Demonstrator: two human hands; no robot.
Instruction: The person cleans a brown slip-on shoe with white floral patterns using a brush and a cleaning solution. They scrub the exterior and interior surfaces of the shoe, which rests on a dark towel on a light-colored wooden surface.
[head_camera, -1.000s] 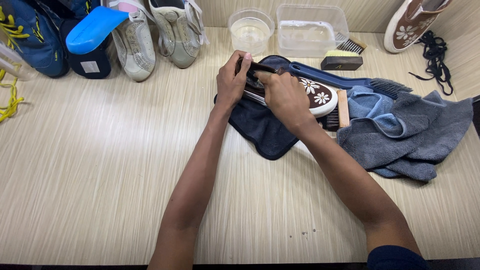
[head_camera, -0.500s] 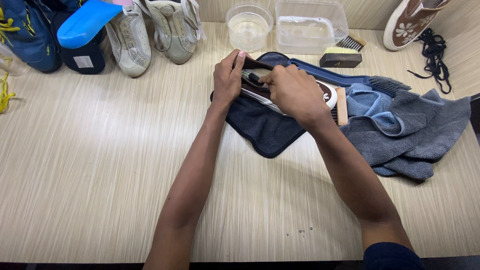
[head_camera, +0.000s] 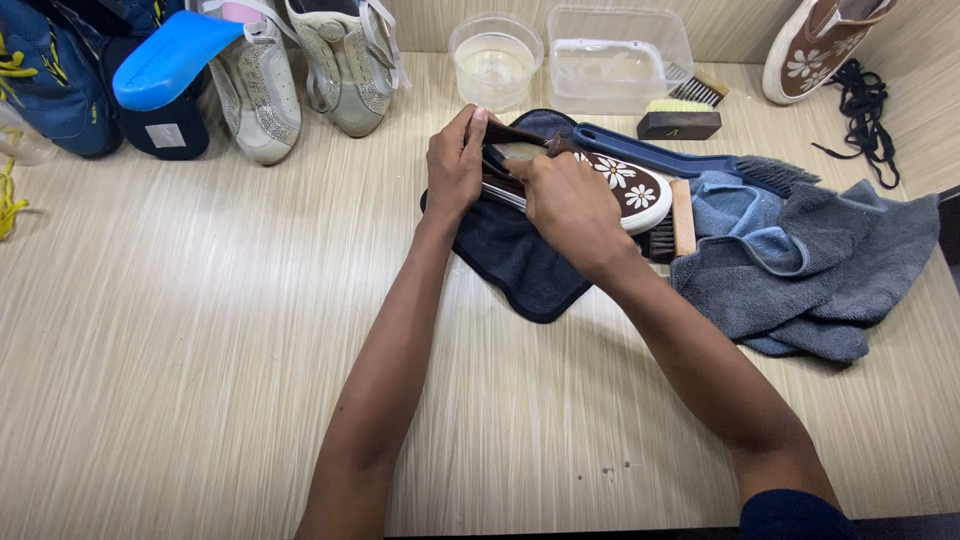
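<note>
**Brown Flowered Shoe Held Over Dark Cloth**

The brown shoe with white flowers (head_camera: 628, 188) was held on its side on the dark blue cloth (head_camera: 520, 262), near the far edge of the bench (head_camera: 200, 330). The left hand (head_camera: 455, 165) was curled around the heel end, its grip pinching the shoe. The right hand (head_camera: 572, 200) was pressed over the shoe's middle; whether anything was held beneath it could not be told. A slip was judged possible: the cloth could slide, knocking the round water tub (head_camera: 496, 60) or the long blue brush (head_camera: 690, 160) close behind.

Brown shoe (head_camera: 625, 185) white daisies; navy cloth (head_camera: 520, 260); grey-blue towel (head_camera: 800, 265); blue insole (head_camera: 170, 58).
</note>
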